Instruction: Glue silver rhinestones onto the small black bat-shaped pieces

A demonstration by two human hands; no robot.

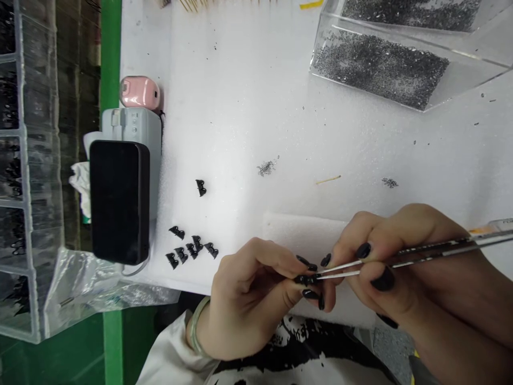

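White foam sheeting covers the worktable, and everything else sits on it or at its edge. Largest of the things on it is a clear acrylic bin at the far right, its floor spread with a great many tiny dark metal bits. On the left a black phone lies atop a grey device, with a small pink gadget just beyond, and a clear compartment organiser stands further left holding dark pieces. Nearer in, a cluster of small black clips lies on the foam, six or so, and one more black clip sits apart above them; these look like the finished or waiting pieces, though which I cannot tell. Two little heaps of loose bits rest on the open foam. The left hand pinches one black clip piece between thumb and fingertips, close above a small foam pad. The right hand is closed around tweezers, whose tips meet that pinched piece. Judging from this, one piece is mid-assembly, a handful lie beside it, and the bin's stock suggests plenty remains.
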